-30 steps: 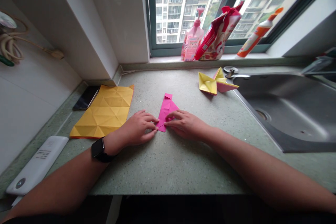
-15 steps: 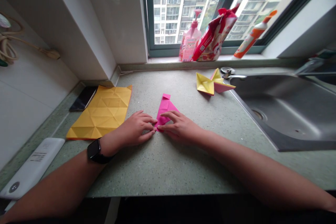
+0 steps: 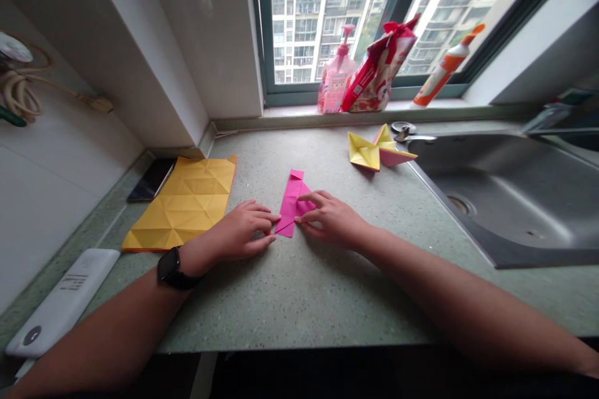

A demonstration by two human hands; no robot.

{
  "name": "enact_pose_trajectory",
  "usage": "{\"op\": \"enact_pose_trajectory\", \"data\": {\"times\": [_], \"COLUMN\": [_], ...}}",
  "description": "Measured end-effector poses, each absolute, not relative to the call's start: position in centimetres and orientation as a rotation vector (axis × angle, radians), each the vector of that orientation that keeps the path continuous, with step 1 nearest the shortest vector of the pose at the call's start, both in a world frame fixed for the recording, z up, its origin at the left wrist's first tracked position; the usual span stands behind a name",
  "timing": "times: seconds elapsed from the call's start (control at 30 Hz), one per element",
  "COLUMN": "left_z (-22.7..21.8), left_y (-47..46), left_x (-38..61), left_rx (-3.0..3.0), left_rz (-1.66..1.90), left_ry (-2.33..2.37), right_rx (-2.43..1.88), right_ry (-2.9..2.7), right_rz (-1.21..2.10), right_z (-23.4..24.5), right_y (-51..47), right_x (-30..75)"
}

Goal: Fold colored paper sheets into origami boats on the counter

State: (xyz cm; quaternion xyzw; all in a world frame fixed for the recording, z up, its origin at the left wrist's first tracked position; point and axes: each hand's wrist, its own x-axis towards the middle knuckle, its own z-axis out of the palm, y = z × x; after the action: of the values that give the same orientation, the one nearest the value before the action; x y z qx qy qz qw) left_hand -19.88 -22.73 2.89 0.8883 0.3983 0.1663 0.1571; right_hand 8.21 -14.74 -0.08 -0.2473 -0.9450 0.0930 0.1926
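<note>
A folded strip of pink origami paper (image 3: 291, 190) lies on the counter, with a triangular flap sticking out on its right side. My left hand (image 3: 248, 229), below a wrist with a black watch (image 3: 169, 265), rests at the paper's lower left edge. Its fingers are apart, the thumb and index tip close to the edge. Over the right flap, my right hand (image 3: 332, 221) has its bent fingers on the paper, gripping it near a diagonal fold; its palm hides part of the flap.
Creased yellow paper (image 3: 187, 199) lies left, partly over a dark phone (image 3: 148, 181). A white power bank (image 3: 63, 299) is nearer me. A folded yellow-and-pink paper piece (image 3: 365, 153) sits by the steel sink (image 3: 491, 187). A pump bottle (image 3: 334, 84) and a red bag (image 3: 381, 72) stand on the sill.
My right hand has shifted right and slightly up, uncovering the paper's lower end and a diagonal fold. My left hand stays nearly in place, at the left edge.
</note>
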Motion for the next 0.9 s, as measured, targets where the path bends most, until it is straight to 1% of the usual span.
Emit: {"op": "enact_pose_trajectory", "data": {"times": [0.13,0.3,0.53,0.67,0.73,0.8,0.9], "left_z": [2.5,1.8,1.8,1.9,1.8,1.7,1.4], "left_y": [-22.8,-22.7,-22.5,-22.5,-22.5,-22.4,-22.4], "left_x": [-19.8,-19.6,-20.0,-20.0,-20.0,-20.0,-20.0], "left_rx": [2.512,2.511,2.492,2.494,2.501,2.508,2.529], "left_rz": [0.521,0.523,0.499,0.489,0.484,0.490,0.508], "left_ry": [1.230,1.250,1.208,1.199,1.189,1.183,1.188], "right_rx": [-0.680,-0.812,-1.029,-1.088,-1.084,-1.063,-1.040], "right_ry": [-2.618,-2.369,-2.027,-1.813,-1.700,-1.637,-1.661], "right_rz": [0.317,0.525,0.950,1.377,1.537,1.581,1.553], "right_z": [-0.5,-1.2,-0.5,-1.0,-1.4,-1.8,-2.3], "right_y": [-14.7,-13.5,-11.4,-10.9,-10.8,-10.7,-10.4], "right_x": [8.4,8.9,9.9,10.2,10.2,10.1,10.1]}}
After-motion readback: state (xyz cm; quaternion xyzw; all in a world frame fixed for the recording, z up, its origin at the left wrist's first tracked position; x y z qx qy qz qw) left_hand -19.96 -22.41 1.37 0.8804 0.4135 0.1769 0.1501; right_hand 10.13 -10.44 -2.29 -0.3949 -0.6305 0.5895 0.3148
